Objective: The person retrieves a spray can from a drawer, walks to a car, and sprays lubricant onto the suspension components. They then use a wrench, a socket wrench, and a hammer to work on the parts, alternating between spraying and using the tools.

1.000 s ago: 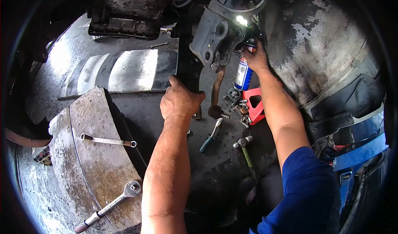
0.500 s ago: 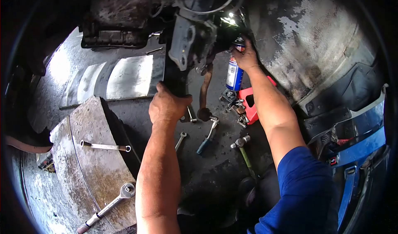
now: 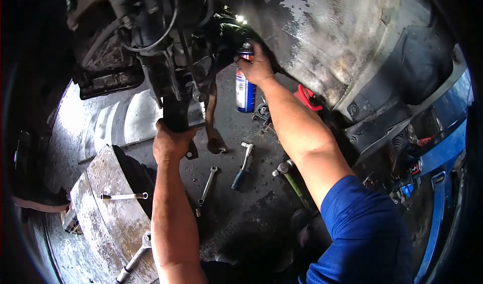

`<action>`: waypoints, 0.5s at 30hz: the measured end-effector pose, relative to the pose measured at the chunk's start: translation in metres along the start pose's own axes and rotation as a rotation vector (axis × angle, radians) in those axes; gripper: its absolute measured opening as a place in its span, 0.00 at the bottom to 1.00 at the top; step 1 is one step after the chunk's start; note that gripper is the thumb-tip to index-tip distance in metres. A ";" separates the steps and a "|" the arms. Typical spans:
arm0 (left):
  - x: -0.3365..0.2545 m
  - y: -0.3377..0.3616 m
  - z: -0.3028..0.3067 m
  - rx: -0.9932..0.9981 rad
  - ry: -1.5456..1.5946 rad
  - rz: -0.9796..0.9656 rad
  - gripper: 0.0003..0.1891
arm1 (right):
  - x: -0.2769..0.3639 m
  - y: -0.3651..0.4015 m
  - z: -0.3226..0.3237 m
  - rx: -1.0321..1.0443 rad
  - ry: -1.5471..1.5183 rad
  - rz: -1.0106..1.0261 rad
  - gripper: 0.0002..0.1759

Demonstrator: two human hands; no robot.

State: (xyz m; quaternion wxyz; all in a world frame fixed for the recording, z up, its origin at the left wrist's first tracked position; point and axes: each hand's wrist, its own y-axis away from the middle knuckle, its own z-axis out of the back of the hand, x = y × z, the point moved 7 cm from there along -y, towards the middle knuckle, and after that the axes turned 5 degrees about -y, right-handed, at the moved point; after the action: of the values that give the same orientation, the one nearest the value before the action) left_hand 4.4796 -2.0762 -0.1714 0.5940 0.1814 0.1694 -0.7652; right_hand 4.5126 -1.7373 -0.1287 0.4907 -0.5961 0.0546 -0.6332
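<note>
Head view: two bare hands at work inside a car's wheel arch (image 3: 327,37).

Head view detail: the left hand (image 3: 171,144) has its fingers wrapped tight around the lower end of the dark steering knuckle (image 3: 173,100), which hangs under the car. The right hand (image 3: 256,65) reaches up and closes its fingers on the top of a blue-and-white spray can (image 3: 245,95), held upright just beside the knuckle. A rusty tie rod (image 3: 211,120) dangles between the two hands. On the greasy floor (image 3: 251,208) below lie a combination wrench (image 3: 207,184), a blue-handled ratchet (image 3: 240,169) and a hammer (image 3: 289,178). Another wrench (image 3: 124,196) rests on a steel plate (image 3: 100,183) to the left.
</note>
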 end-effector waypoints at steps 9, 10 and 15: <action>-0.004 0.004 0.002 -0.005 -0.040 0.020 0.46 | 0.021 0.059 0.018 0.112 -0.086 -0.068 0.42; -0.004 0.005 0.002 -0.016 -0.037 0.016 0.46 | 0.018 0.060 0.020 0.107 -0.092 -0.064 0.42; -0.009 0.010 0.005 -0.048 -0.052 0.001 0.46 | 0.023 0.059 0.011 0.205 -0.309 -0.071 0.41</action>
State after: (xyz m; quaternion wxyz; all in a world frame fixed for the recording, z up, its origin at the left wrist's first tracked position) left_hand 4.4909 -2.0731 -0.1626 0.6029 0.1472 0.1722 -0.7649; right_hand 4.5593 -1.7776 -0.1481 0.5288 -0.6346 -0.1076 -0.5533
